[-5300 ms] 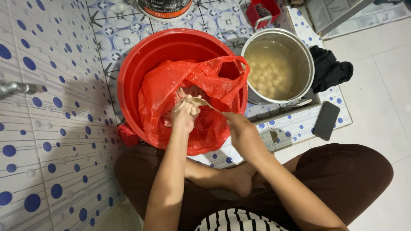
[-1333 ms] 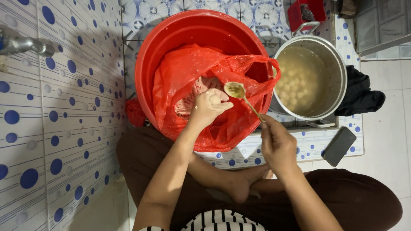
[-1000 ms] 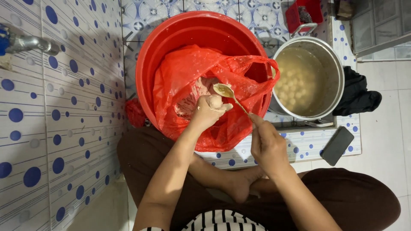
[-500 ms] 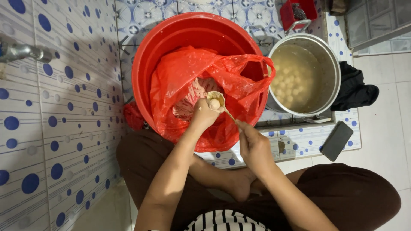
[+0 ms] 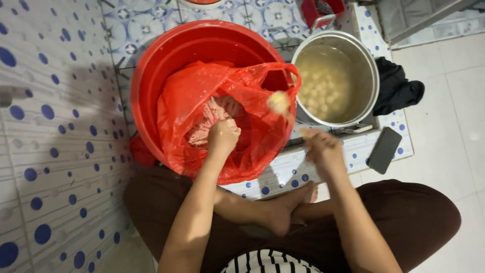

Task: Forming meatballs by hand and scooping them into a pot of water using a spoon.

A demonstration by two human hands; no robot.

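Even, fairly bright indoor light casts soft shadows leftward on the tiles, while the right hand point(image 5: 323, 151) is motion-blurred.

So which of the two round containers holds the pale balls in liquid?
The metal pot on the right, beside the red tub. The tub holds a red bag of pink paste instead, where the left hand rests.

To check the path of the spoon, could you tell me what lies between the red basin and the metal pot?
In the head view, the red basin and metal pot stand nearly rim to rim; only the red bag's edge and the loaded spoon lie between.
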